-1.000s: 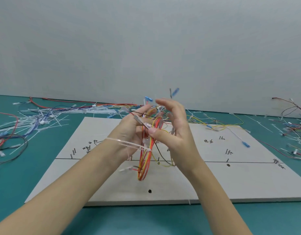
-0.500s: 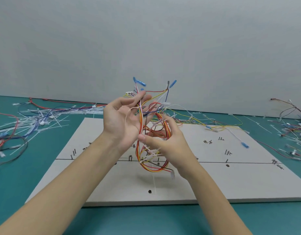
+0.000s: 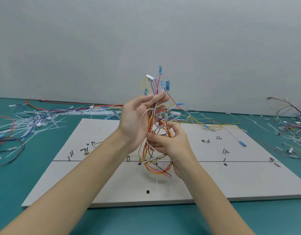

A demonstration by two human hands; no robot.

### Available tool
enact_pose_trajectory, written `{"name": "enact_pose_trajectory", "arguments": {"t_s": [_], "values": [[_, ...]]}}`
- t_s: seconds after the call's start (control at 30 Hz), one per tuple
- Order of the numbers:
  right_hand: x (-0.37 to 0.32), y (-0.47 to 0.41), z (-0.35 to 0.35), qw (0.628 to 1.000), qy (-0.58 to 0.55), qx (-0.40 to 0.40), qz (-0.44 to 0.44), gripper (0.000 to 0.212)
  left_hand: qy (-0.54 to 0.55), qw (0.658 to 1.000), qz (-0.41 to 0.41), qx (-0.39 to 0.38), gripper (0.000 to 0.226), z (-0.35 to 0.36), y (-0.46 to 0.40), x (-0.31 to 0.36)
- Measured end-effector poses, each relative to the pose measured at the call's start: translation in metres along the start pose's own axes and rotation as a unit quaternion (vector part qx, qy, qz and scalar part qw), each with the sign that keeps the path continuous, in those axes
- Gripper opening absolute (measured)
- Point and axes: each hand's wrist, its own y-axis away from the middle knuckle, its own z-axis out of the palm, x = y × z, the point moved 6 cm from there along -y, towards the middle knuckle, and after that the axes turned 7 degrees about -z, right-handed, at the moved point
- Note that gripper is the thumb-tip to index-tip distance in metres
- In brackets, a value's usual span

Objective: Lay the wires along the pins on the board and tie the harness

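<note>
near: flat grey board [image 3: 98, 192] with black markings on teal table [image 3: 19, 192] | above it: right hand [image 3: 170, 145] pinches looped red-orange-yellow wire bundle [image 3: 156, 160], hiding part | left hand [image 3: 137, 122] fingers curled round bundle's upper strands; white connector [image 3: 149, 76], blue terminals [image 3: 159, 68] on top | far left: loose white cable ties [image 3: 44, 119] | far right: tangled wires [image 3: 292, 126]

A tangled bundle of red, orange and yellow wires [image 3: 152, 131] hangs upright above the pale board [image 3: 112, 184], looping low, with blue and white plugs fanned out on top. Short dark pins [image 3: 128, 158] stand along the board's drawn line.
</note>
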Motion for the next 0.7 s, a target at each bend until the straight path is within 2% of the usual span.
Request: {"name": "enact_pose_trajectory", "arguments": {"t_s": [0.1,0.2,0.27,0.37,0.47,0.53,0.6,0.67,0.7], "values": [[-0.001,-0.004,-0.003,0.999,-0.025,0.036,-0.012,0.044,-0.165,0.986,0.014,0.024,0.040,0.011,-0.004,0.001],[-0.001,-0.013,-0.011,0.995,-0.076,0.069,-0.013,0.037,-0.352,0.932,0.071,0.046,0.036,0.021,-0.002,0.007],[-0.002,-0.024,-0.025,0.988,-0.098,0.114,-0.023,0.035,-0.428,0.891,0.130,0.070,0.031,0.022,0.006,0.011],[-0.006,-0.052,-0.064,0.966,-0.112,0.228,-0.041,0.039,-0.458,0.863,0.196,0.090,0.030,0.016,0.024,0.015],[-0.019,-0.093,-0.114,0.927,-0.177,0.326,-0.055,0.045,-0.450,0.874,0.160,0.091,0.021,0.003,0.031,0.005],[-0.028,-0.121,-0.145,0.917,-0.204,0.341,-0.046,0.045,-0.450,0.878,0.139,0.086,0.021,-0.004,0.032,-0.005],[-0.023,-0.143,-0.167,0.935,-0.141,0.324,0.025,0.060,-0.466,0.874,0.120,0.070,0.021,-0.012,0.034,-0.016],[-0.010,-0.152,-0.185,0.948,0.017,0.304,0.089,0.078,-0.494,0.862,0.099,0.049,0.020,-0.022,0.037,-0.025],[-0.004,-0.153,-0.190,0.946,0.101,0.291,0.100,0.077,-0.505,0.857,0.092,0.045,0.020,-0.029,0.038,-0.029]]}}
